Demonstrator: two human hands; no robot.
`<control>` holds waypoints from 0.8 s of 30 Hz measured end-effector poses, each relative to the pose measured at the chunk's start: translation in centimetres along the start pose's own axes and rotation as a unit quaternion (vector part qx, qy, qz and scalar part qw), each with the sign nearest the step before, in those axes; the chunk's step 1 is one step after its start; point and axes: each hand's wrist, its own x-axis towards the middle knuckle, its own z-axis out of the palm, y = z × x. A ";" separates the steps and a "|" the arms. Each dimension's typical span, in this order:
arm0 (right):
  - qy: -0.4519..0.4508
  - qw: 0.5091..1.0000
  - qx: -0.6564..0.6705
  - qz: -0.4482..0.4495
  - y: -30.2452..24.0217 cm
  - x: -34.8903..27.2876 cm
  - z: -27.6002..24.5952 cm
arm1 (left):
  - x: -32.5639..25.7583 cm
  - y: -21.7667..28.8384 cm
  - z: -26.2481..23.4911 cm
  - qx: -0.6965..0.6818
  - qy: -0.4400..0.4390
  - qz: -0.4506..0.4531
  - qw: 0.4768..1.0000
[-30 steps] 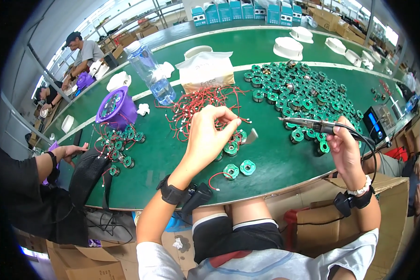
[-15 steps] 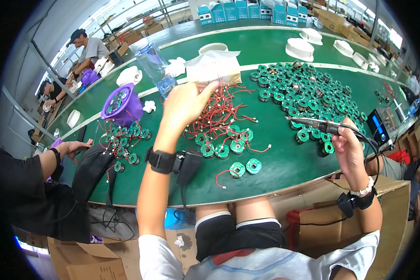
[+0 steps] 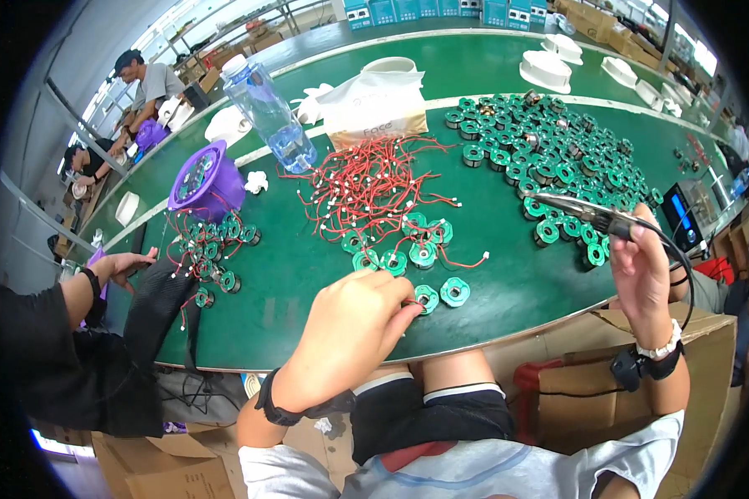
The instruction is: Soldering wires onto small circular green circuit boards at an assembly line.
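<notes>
My left hand [image 3: 354, 320] is closed in a pinch at the near side of the bench, with a bit of red wire [image 3: 409, 302] showing at its fingertips. Those fingertips are right beside a green-topped round coil part [image 3: 426, 299]; another such coil [image 3: 455, 292] lies just to its right. My right hand [image 3: 643, 266] grips a soldering iron [image 3: 595, 216], its tip pointing left over the bench, above the edge of a large heap of green coils [image 3: 549, 158]. Beyond my left hand, a tangle of red wires with white connectors [image 3: 366, 187] borders several coils.
A clear water bottle [image 3: 270, 116] stands behind the wires, next to a paper packet [image 3: 374, 116]. To the left are a purple housing [image 3: 210, 183] and a cluster of wired coils [image 3: 212, 249]. A soldering station [image 3: 681, 216] sits at right. A neighbour's hand [image 3: 125, 266] rests at the left edge.
My left hand has come back from the wire heap to the near coils and now pinches there. The soldering iron has shifted slightly right with my right hand. The view has tilted a little.
</notes>
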 end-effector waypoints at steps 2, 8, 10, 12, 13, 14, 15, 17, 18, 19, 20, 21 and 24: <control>-0.001 1.000 -0.008 0.000 -0.3 -0.7 0.6 | -0.4 -0.5 0.4 -0.069 0.065 -0.007 0.995; -0.122 0.989 -0.064 0.045 1.8 -3.0 3.3 | -2.0 -1.4 1.7 -0.176 0.136 -0.053 0.973; -0.114 0.988 -0.051 0.096 2.7 -3.0 3.8 | -1.9 -2.1 2.0 -0.166 0.141 -0.048 0.975; -0.104 0.988 -0.062 0.094 3.1 -2.8 3.9 | -2.0 -2.5 2.3 -0.157 0.151 -0.046 0.975; -0.108 0.988 -0.066 0.091 3.1 -2.7 3.9 | -2.0 -2.6 2.3 -0.192 0.133 -0.076 0.969; -0.102 0.989 -0.071 0.079 2.9 -2.6 3.7 | -2.0 -2.7 2.4 -0.229 0.115 -0.112 0.960; -0.097 0.990 -0.070 0.069 2.7 -2.6 3.6 | -2.0 -2.6 2.6 -0.280 0.098 -0.117 0.948; -0.086 0.992 -0.073 0.053 2.4 -2.6 3.4 | -2.1 -1.9 3.4 -0.268 0.114 -0.074 0.954; -0.086 0.993 -0.067 0.047 2.4 -2.6 3.3 | -2.1 -1.5 3.8 -0.244 0.124 -0.070 0.959; -0.086 0.993 -0.071 0.046 2.3 -2.6 3.2 | -1.9 -1.4 4.2 -0.243 0.125 -0.071 0.960; -0.082 0.993 -0.071 0.047 2.3 -2.6 3.1 | -1.6 -1.5 4.6 -0.230 0.147 -0.075 0.959; -0.079 0.994 -0.066 0.047 2.3 -2.6 3.0 | -1.4 -1.6 5.0 -0.220 0.166 -0.083 0.958; -0.086 0.993 -0.066 0.048 2.3 -2.7 2.8 | -0.8 -2.2 6.0 -0.234 0.211 -0.049 0.948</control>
